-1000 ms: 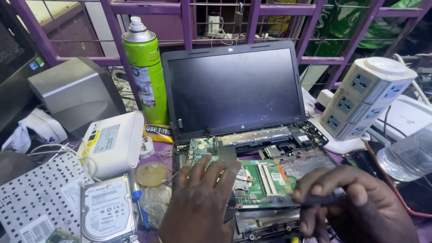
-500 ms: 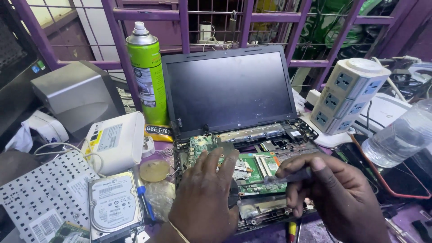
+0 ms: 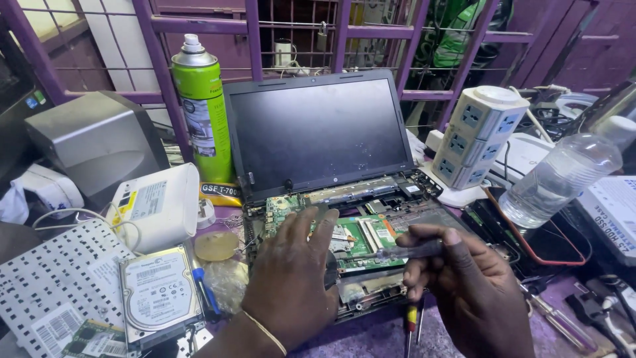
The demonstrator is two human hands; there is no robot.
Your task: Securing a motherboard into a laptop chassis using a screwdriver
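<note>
**Hands deep in an opened laptop**

Left hand lies flat, fingers spread, on the exposed green motherboard of the laptop, which sits mid-bench near the front edge. Right hand pinches a screwdriver over the board. Hard drive lies left, green spray can behind, water bottle right. Purple window bars at the back.

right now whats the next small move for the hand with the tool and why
Probably lower the tool's tip onto the green board. The right hand holds it level just above the opened laptop, while the left hand rests flat on the board.
</note>
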